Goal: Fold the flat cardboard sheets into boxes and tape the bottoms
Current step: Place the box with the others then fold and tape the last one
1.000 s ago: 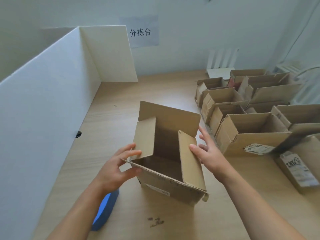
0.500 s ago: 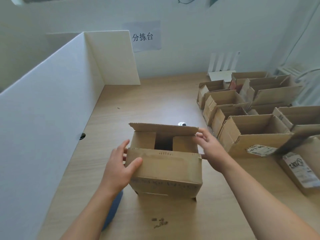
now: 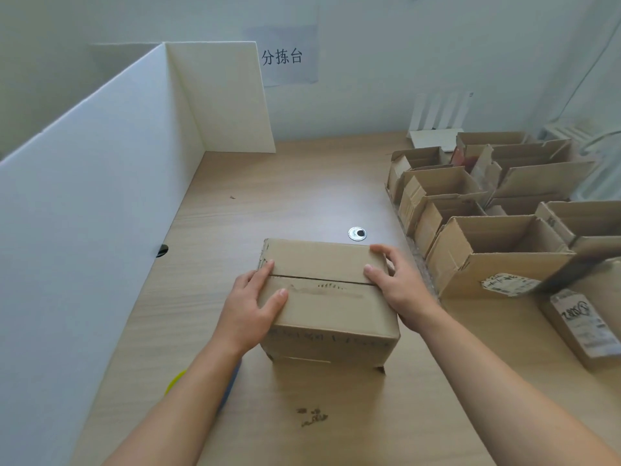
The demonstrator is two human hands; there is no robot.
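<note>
Cardboard box (image 3: 331, 312), one, left hand (image 3: 250, 306), right hand (image 3: 398, 285)

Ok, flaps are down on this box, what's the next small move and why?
Probably hold the box shut with the right hand alone and free the left hand for tape. Both flaps meet at a bare seam and may spring open if released. The blue and yellow object under the left forearm may be the roll.

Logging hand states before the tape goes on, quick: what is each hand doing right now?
Left hand: open, fingers and thumb pressing on the closed flaps of the box.
Right hand: open, pressing on the same flaps at the right edge.
</note>
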